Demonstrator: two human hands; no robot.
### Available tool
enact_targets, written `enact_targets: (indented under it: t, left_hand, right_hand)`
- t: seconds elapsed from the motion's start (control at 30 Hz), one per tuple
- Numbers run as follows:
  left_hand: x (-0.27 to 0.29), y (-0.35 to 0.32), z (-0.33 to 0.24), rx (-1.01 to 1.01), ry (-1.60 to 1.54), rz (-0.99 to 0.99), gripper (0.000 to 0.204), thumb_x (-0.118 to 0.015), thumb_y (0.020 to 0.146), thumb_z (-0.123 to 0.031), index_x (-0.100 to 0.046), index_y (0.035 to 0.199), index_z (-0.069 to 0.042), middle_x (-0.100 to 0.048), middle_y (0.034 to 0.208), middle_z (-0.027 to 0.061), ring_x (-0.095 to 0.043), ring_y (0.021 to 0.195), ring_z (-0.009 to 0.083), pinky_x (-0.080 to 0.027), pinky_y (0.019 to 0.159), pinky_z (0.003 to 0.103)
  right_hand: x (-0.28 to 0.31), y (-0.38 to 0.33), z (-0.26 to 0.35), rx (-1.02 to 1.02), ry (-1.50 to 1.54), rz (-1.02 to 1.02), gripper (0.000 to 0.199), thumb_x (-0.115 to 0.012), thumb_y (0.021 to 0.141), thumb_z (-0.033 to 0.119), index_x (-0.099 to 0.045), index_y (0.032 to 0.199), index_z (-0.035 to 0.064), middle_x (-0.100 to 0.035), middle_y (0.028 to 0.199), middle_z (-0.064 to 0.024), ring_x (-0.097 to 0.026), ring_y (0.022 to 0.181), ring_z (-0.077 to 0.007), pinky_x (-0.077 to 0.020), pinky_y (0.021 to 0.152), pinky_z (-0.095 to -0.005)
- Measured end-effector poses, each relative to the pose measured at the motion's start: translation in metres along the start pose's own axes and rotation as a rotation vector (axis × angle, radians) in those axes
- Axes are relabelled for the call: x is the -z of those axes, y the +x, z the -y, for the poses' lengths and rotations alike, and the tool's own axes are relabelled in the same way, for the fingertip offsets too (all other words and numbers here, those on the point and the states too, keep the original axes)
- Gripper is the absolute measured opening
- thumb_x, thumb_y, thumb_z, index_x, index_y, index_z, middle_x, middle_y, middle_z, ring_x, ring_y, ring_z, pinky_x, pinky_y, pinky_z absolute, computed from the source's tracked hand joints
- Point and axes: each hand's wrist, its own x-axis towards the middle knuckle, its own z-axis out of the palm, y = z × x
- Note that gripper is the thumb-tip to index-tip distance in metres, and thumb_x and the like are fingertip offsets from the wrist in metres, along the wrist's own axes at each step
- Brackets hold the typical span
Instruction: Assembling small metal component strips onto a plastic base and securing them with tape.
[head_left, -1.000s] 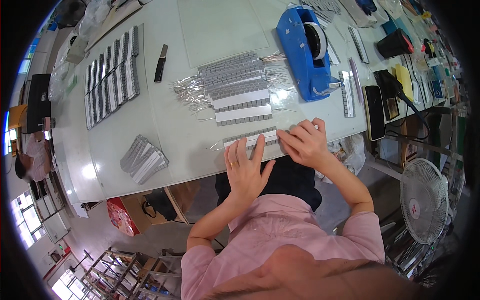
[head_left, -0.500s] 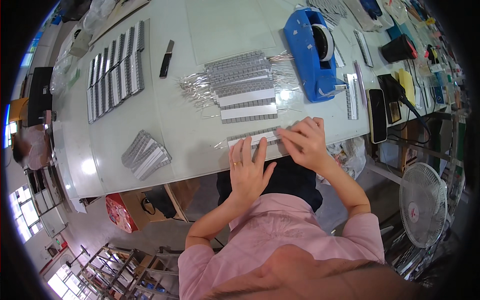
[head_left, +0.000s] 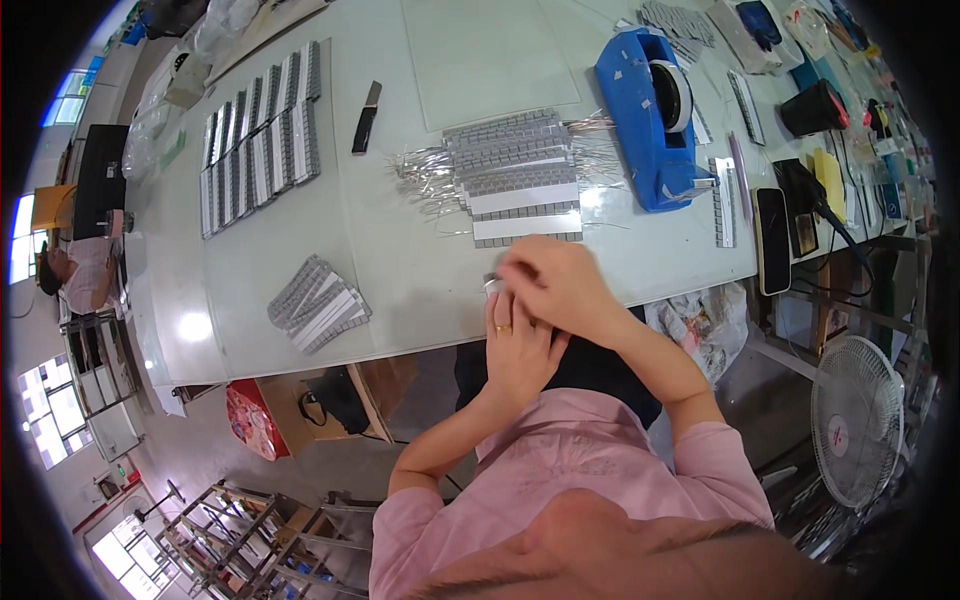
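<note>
Both hands met at the near edge of the worktop, the right hand curled over and lying across the fingers of the left hand, which was flat with a ring showing. Between them only a small pale end of a strip showed, touching both; whether either grip pinched it I could not tell. Just beyond lay a stack of grey segmented strips, with a blue tape dispenser beside it.
</note>
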Motion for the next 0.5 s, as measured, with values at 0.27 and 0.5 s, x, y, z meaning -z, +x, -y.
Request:
enact_targets:
  t: [0.27, 0.5]
  left_hand:
    - [0.005, 0.002, 0.000, -0.037, 0.058, -0.076, 0.065, -0.078, 0.082, -0.033, -0.056, 0.138, -0.010, -0.039, 0.139, 0.0157, -0.034, 0.130, 0.0376, -0.034, 0.111, 0.056]
    - [0.006, 0.004, -0.002, -0.052, 0.072, -0.069, 0.066, -0.078, 0.082, -0.035, -0.056, 0.140, -0.011, -0.041, 0.139, 0.0160, -0.035, 0.130, 0.0379, -0.033, 0.112, 0.056]
  right_hand:
    - [0.008, -0.041, -0.029, 0.006, -0.411, -0.326, 0.014, -0.077, 0.077, 0.021, -0.067, 0.080, 0.0128, -0.056, 0.094, -0.0005, -0.050, 0.099, -0.0260, -0.0305, 0.084, -0.0456]
    - [0.013, -0.044, -0.026, -0.002, -0.478, -0.327, 0.014, -0.075, 0.078, 0.018, -0.064, 0.082, 0.0105, -0.055, 0.100, -0.0026, -0.048, 0.106, -0.0276, -0.0293, 0.086, -0.0469]
